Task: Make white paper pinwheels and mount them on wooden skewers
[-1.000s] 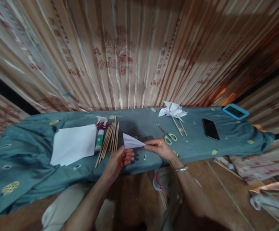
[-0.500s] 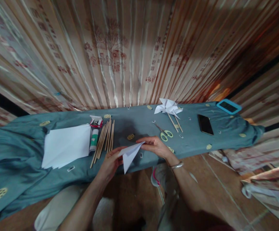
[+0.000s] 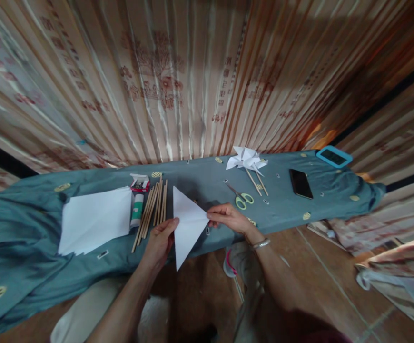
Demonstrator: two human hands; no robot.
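Between my hands is a white sheet of paper folded into a triangle, held up above the near edge of the cloth-covered table. My left hand pinches the middle of its long left edge. At its right-hand corner, the fingertips of my right hand are closed on the paper. A faint crease runs across the triangle from one hand to the other. Left of it lie several wooden sticks, and to the right a pair of scissors with pale green handles. White paper pinwheels on sticks lie farther back.
A stack of white paper lies at the left, beside a glue stick and a small red box. A black phone and a blue-framed device rest at the right. Behind the table hangs a curtain.
The paper has been spread from a half-closed, tilted fold into a flat triangle facing me. My left hand has shifted its hold to the middle of the left edge.
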